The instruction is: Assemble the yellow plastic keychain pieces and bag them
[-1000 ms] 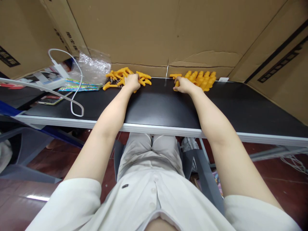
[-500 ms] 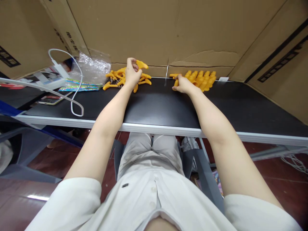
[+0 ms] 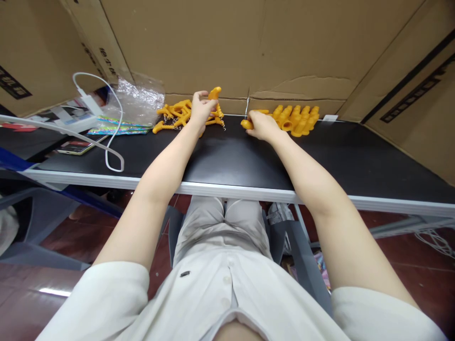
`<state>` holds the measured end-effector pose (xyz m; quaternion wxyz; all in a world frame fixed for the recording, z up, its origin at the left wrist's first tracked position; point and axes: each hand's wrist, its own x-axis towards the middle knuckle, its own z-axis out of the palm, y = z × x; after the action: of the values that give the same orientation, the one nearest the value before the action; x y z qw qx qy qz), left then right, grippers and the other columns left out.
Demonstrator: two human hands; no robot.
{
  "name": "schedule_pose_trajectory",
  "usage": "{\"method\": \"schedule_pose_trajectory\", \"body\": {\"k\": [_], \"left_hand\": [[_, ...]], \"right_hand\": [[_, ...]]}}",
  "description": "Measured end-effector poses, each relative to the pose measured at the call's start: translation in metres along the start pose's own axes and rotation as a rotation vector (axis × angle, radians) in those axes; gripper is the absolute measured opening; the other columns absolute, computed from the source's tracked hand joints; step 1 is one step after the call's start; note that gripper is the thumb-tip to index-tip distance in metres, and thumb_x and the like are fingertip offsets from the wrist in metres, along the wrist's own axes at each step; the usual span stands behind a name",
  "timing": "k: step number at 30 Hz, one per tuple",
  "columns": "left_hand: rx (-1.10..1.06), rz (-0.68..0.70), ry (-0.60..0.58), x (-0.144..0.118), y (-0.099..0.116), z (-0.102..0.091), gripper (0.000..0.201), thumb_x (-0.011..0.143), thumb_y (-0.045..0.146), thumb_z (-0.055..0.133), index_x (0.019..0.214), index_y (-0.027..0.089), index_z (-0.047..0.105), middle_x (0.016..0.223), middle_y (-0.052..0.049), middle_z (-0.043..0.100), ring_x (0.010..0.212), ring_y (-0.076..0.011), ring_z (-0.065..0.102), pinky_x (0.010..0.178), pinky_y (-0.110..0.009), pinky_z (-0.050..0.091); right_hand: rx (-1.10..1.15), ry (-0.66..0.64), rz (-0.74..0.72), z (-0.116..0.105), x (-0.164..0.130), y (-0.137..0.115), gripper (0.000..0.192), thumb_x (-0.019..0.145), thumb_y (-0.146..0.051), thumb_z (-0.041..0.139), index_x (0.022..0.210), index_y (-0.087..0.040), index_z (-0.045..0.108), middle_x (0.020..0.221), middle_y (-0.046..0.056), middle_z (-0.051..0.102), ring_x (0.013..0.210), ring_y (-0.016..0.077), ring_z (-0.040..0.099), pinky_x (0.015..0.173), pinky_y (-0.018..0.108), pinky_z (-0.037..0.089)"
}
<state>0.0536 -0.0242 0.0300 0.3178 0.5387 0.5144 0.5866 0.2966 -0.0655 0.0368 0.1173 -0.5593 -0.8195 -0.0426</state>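
Even, fairly bright indoor light falls from above, with soft reflections on the black bench [image 3: 227,161] and a pale glare streak on the floor at lower left. Shadows are weak. Wide-angle distortion bends the bench's near edge and stretches the corners; the far bench edge looks slightly soft.

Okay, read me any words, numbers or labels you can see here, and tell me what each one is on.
Black print on the left cardboard panel: too blurred and tilted to read.
Black label on the far-left cardboard: illegible.
Booklets by the white cable: unreadable.
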Motion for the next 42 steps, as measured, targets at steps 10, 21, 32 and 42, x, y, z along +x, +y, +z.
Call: {"method": "schedule_pose_trajectory", "body": {"k": [10, 21, 32, 42], "left_hand": [[-0.042, -0.023, -0.066, -0.005, 0.006, 0.000, 0.052, 0.096, 0.040, 0.082, 0.141, 0.031, 0.057, 0.122, -0.007, 0.080, 0.114, -0.0243, 0.082, 0.087, -0.033, 0.066], [-0.088, -0.023, -0.020, -0.007, 0.010, -0.001, 0.052, 0.103, 0.042, 0.081, 0.147, 0.031, 0.056, 0.140, -0.009, 0.079, 0.137, -0.0311, 0.077, 0.094, -0.038, 0.065], [-0.038, 0.015, -0.057, -0.006, 0.009, -0.003, 0.050, 0.100, 0.051, 0.084, 0.138, 0.031, 0.060, 0.139, -0.009, 0.080, 0.138, -0.0326, 0.076, 0.093, -0.039, 0.065], [-0.210, -0.164, -0.107, -0.031, 0.023, 0.005, 0.067, 0.084, 0.023, 0.091, 0.143, 0.028, 0.059, 0.125, -0.007, 0.079, 0.113, -0.0239, 0.081, 0.090, -0.031, 0.064]], "right_hand": [[0.133, 0.009, -0.206, 0.004, 0.003, -0.013, 0.036, 0.093, -0.026, 0.072, 0.127, -0.019, 0.080, 0.134, 0.014, 0.078, 0.126, 0.0357, 0.070, 0.112, 0.045, 0.052], [0.330, 0.030, -0.081, 0.001, 0.001, -0.015, 0.036, 0.092, -0.042, 0.083, 0.118, -0.016, 0.085, 0.114, 0.012, 0.085, 0.106, 0.0304, 0.076, 0.099, 0.040, 0.059], [0.333, 0.009, -0.062, 0.000, 0.000, -0.016, 0.030, 0.092, -0.038, 0.084, 0.113, -0.017, 0.086, 0.114, 0.011, 0.085, 0.104, 0.0290, 0.076, 0.099, 0.038, 0.060], [0.404, 0.097, -0.118, 0.012, 0.011, -0.002, 0.037, 0.089, -0.047, 0.087, 0.107, -0.015, 0.084, 0.104, 0.012, 0.083, 0.100, 0.0293, 0.075, 0.099, 0.040, 0.061]]}}
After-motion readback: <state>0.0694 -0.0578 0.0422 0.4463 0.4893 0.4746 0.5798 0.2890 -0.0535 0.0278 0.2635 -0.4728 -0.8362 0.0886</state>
